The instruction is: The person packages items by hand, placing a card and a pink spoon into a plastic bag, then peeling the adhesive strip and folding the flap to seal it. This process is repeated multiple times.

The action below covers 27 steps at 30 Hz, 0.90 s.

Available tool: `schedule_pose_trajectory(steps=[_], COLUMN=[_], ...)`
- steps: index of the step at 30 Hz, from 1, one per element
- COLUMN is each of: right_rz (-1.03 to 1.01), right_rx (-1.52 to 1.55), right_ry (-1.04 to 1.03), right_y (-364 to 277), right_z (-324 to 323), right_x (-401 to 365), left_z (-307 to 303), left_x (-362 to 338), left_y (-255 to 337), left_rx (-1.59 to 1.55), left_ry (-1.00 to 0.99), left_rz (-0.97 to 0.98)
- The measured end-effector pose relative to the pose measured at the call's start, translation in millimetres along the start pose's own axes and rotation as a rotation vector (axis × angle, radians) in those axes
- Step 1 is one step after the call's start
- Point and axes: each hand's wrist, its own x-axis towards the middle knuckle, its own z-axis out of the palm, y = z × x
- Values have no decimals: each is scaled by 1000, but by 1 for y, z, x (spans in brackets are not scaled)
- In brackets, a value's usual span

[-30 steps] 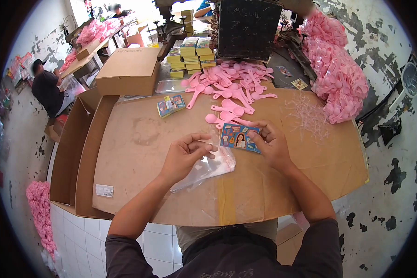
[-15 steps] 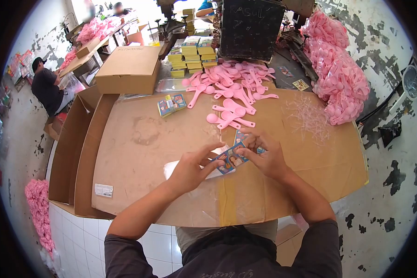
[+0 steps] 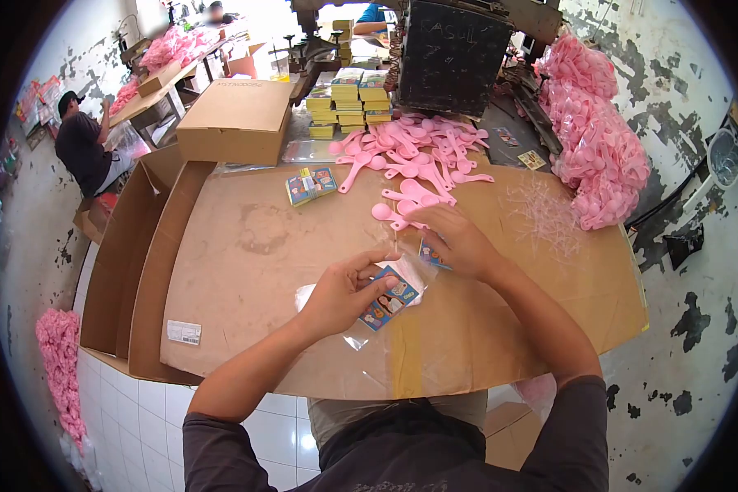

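Observation:
Between the thumb and fingers of my left hand (image 3: 348,293) is a blue printed card (image 3: 388,302), tilted over the table's near middle. White plastic packets (image 3: 410,283) lie under and beside it. My right hand (image 3: 453,239) is at the near edge of the pink spoons (image 3: 418,190), slightly blurred; its fingertips reach the spoons, and whether it grips one cannot be made out. Another blue card (image 3: 432,252) lies just below my right hand. A banded stack of cards (image 3: 311,187) rests left of the spoons.
A closed cardboard box (image 3: 234,123) stands at the back left, beside an open long carton (image 3: 127,271). Card stacks (image 3: 348,102) and a black machine (image 3: 451,57) are behind the spoons. Bagged pink spoons (image 3: 599,156) hang at the right. A person (image 3: 86,148) sits far left.
My right hand has let go of the card and moved up to the spoons. The card stays in my left hand, now turned more upright. The view has shifted slightly.

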Motion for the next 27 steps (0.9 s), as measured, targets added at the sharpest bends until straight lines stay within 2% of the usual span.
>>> schedule_pose_trajectory(steps=[1,4,7,10,13,16,19,22,25,27], right_rz=[-122,-137,-274,-127,-109,144,293,379,381,310], right_rx=[-172,-289,-345,-202,-69,226,717,777,796,745], right_ry=[23,-110,8,-89,262,499,497,488,456,445], right_y=[1,-8,-2,-8,-27,-48,-58,-60,-64,-66], right_z=[2,8,16,-5,-28,-38,-45,-41,-34,-27], right_x=[8,22,30,36,34,19,7,-3,-6,-8], left_z=[-1,-4,-3,-4,-5,-2,1,4,4,3], left_x=[1,1,0,2,2,-2,-2,-1,-1,-1], left_y=[-2,1,8,1,-2,2,3,1,-1,-2], left_rx=[-8,-16,-24,-39,-58,-26,-2,-4,-2,17], left_ry=[-8,-11,20,39,47,67,73,72,63,46], left_rz=[0,-19,-47,20,53,62,62,49,22,13])
